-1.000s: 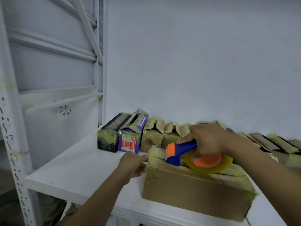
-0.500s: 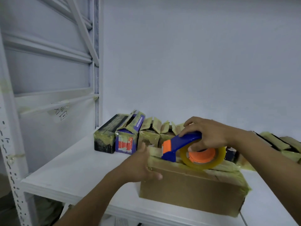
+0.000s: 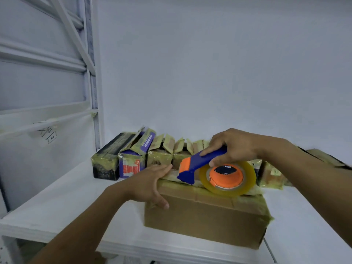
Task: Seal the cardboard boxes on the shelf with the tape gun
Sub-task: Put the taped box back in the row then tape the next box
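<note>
Right hand [image 3: 235, 147] grips gun [image 3: 196, 164], seemingly overhand.

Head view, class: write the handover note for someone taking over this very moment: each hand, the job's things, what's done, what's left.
Right hand grips the tape gun, its front end on the large box top.
Left hand presses flat on that box's top left corner.
The box sits near the shelf front.
Done: tape shows on its top and corners.
Left: small boxes behind have open flaps.
</note>
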